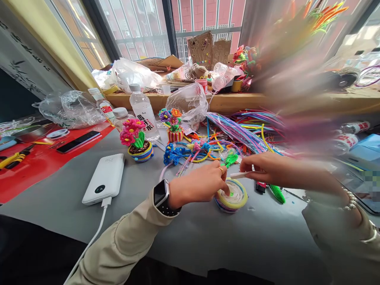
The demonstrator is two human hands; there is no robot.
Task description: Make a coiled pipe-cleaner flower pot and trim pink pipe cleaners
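Observation:
My left hand [200, 184], with a watch at the wrist, reaches over a small round pot [233, 208] wrapped in yellow, blue and purple pipe cleaners. Its fingers are bent together and one fingertip points down into the pale filling, by a small green bit. Whatever they pinch, if anything, is hidden. Between thumb and fingers, my right hand [261, 168] grips a thin white stick [239, 175] just above the pot's far rim. Green pipe-cleaner leaves [231, 159] show behind my left fingers.
Finished pipe-cleaner flower pots [141, 152] stand beside a water bottle [144, 113]. Loose pipe cleaners [237, 132] lie at the back. A white power bank [104, 180] with a cable is left; a green piece [277, 193] lies right. The upper right is blurred.

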